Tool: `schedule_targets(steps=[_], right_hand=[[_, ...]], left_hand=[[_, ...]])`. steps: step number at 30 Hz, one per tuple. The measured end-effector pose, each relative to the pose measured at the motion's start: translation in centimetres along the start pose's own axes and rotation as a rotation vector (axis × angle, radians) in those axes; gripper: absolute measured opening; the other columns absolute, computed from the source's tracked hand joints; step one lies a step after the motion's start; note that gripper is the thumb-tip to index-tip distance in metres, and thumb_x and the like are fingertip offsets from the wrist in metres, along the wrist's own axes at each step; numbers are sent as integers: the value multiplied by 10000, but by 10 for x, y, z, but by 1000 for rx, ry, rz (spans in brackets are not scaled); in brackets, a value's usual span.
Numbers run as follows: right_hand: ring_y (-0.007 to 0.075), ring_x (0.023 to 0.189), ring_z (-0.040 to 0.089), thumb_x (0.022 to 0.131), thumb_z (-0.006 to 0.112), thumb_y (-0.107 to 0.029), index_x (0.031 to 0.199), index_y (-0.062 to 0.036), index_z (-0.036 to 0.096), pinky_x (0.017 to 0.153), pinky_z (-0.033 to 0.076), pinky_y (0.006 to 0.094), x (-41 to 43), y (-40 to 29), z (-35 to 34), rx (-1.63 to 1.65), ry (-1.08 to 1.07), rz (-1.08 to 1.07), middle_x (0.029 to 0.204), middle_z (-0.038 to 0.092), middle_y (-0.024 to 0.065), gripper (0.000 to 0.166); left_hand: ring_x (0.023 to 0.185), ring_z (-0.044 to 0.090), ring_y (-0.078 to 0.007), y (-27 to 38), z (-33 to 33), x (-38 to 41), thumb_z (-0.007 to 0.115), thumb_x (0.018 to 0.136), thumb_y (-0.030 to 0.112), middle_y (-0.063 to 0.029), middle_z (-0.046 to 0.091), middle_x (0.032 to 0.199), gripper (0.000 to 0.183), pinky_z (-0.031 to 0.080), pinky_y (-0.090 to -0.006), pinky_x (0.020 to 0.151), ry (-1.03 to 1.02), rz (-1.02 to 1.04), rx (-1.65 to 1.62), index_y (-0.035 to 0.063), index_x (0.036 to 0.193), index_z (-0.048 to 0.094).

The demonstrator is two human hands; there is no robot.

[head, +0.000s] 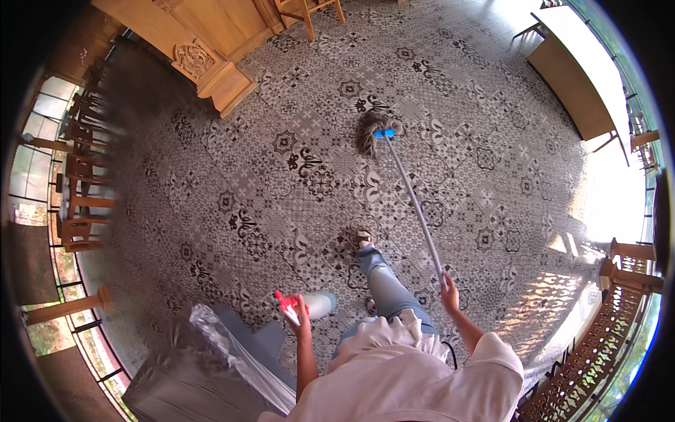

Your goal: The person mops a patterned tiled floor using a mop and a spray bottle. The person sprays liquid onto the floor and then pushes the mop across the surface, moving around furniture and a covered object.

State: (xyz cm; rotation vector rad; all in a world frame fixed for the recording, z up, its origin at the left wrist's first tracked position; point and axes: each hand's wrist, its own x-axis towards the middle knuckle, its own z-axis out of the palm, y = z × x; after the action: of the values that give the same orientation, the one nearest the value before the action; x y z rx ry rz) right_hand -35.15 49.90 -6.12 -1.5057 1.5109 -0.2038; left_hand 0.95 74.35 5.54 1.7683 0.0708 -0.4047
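Note:
My left hand [298,312] grips a spray bottle [318,305] by its red and white trigger head; the pale body of the bottle points to the right. At my right side, my right hand [449,296] is closed around the metal handle of a mop [416,204]. The handle slants away from me to a blue clamp [384,133]. Grey-brown mop strands [371,132] spread from that clamp over the patterned tile floor [327,221]. One of my feet [364,237] is set forward on the tiles, left of the handle.
A plastic-covered object [211,369] stands close on my left. Ahead left is a carved wooden counter [211,74], with a wooden chair [308,13] beyond. Wooden chairs [87,174] line the far left. A table [575,84] stands ahead right, and a lattice railing [590,343] runs along the right.

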Motion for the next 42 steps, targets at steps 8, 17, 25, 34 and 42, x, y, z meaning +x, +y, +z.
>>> schedule_targets(steps=[8,17,25,34,42], right_hand=[[386,710,572,846,373,-363,1127,-195,369,614,436,452,368,-262,137,-164,65,-148,790,585,203,328],[433,761,552,811,432,-448,1285,-137,114,642,443,454,252,-140,165,-155,-211,35,850,552,289,651],[379,578,554,831,446,-327,1155,-234,343,487,394,451,-80,-71,-104,-441,-382,184,593,545,184,352],[387,694,558,819,474,-304,1093,-251,426,580,410,456,-36,-171,-9,-529,-253,171,712,576,191,283],[301,607,565,825,423,-429,1109,-211,416,557,420,416,197,-288,281,-343,-44,-204,645,551,147,358]], left_hand=[[552,446,-103,61,9,64,579,782,80,-58,481,865,319,377,-217,471,202,116,12,58,1021,369],[678,456,-110,65,14,116,569,784,63,-54,456,973,706,392,-220,528,137,9,10,99,1315,106],[632,443,-74,99,54,160,590,788,144,-17,490,892,677,370,-205,533,114,-13,-41,94,1308,159],[594,450,-71,137,33,216,592,786,148,-5,497,852,309,371,-209,515,149,-53,-96,96,1029,407],[552,456,-76,147,-35,300,614,761,168,-14,498,785,321,380,-208,477,111,-32,-55,63,984,409]])
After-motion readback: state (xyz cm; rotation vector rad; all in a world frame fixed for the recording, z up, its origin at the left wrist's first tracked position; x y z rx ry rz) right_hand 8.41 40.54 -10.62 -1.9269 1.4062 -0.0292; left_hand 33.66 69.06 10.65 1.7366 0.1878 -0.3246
